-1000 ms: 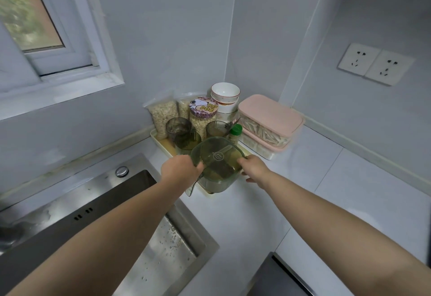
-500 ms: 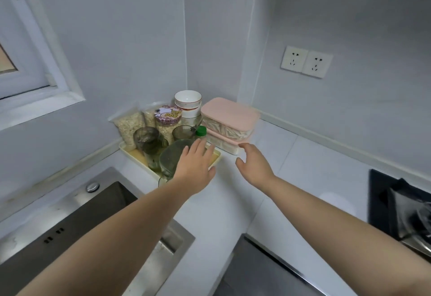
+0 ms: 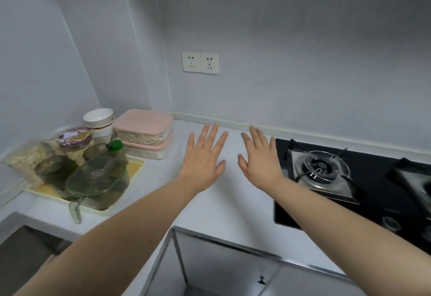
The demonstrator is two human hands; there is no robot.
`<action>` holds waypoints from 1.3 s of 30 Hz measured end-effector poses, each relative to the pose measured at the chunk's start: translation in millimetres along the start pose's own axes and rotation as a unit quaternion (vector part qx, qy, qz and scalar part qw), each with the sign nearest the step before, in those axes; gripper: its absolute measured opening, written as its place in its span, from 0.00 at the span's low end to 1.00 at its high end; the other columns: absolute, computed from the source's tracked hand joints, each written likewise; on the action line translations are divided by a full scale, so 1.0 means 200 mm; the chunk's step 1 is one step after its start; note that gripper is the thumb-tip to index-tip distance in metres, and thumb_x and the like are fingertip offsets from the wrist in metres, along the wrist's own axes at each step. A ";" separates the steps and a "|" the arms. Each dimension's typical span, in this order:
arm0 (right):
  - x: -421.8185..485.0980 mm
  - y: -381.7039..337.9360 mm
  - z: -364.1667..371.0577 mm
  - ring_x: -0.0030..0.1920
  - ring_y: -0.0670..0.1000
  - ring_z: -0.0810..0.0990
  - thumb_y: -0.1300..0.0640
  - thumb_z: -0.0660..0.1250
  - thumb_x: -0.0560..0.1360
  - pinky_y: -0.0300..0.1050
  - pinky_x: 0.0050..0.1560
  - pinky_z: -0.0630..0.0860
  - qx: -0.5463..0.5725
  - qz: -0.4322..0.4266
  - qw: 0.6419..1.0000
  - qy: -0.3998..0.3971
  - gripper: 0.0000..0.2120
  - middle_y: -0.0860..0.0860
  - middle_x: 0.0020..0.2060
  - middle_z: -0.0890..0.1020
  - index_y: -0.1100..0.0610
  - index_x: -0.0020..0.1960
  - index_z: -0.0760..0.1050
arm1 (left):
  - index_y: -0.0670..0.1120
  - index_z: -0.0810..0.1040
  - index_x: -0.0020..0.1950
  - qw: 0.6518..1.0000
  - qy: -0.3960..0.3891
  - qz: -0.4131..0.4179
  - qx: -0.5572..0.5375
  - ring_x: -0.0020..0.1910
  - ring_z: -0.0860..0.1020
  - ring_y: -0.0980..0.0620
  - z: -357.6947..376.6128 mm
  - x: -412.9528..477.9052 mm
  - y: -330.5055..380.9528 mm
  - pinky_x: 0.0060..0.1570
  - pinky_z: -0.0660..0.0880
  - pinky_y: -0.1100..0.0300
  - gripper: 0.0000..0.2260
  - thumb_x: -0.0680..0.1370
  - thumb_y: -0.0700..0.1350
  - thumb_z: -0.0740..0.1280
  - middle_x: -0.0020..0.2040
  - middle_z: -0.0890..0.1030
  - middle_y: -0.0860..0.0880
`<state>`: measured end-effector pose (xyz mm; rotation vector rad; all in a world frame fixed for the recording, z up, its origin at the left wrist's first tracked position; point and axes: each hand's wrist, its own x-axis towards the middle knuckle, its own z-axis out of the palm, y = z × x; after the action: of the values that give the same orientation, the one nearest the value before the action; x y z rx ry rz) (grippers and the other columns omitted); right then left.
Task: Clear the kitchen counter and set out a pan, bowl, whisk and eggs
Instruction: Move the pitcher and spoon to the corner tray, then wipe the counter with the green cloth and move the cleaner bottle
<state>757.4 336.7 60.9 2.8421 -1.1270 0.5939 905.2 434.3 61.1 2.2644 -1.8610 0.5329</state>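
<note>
Reaching over the counter [image 3: 221, 204], the left hand [image 3: 205, 156] and right hand [image 3: 258, 158] were flat and empty, fingers spread, side by side. Jars [image 3: 74, 142] sat bunched on a yellow tray [image 3: 134, 170] at the frame's left, so clearing looked nearly done. No pan, whisk or eggs showed. The stacked bowls [image 3: 99, 121] stood upright behind the tray, mouths up

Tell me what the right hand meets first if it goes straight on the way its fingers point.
Most likely the pale trim strip at the foot of the back wall. The right hand, open, points across bare counter toward it, left of the stove, and nothing stands between. Depth is hard to judge.
</note>
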 end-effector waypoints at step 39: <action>-2.36 2.81 -1.21 0.77 0.55 0.48 0.47 0.54 0.79 0.62 0.73 0.45 -0.206 0.481 0.852 0.025 0.29 0.56 0.77 0.52 0.56 0.76 0.53 | 0.50 0.42 0.78 0.888 0.028 0.437 -0.138 0.77 0.39 0.45 -0.21 0.46 3.92 0.71 0.43 0.38 0.31 0.80 0.59 0.50 0.78 0.41 0.46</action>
<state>-11.9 270.3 52.9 1.7439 -2.3006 0.3432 150.5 199.5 57.1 1.1258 -2.6555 0.3771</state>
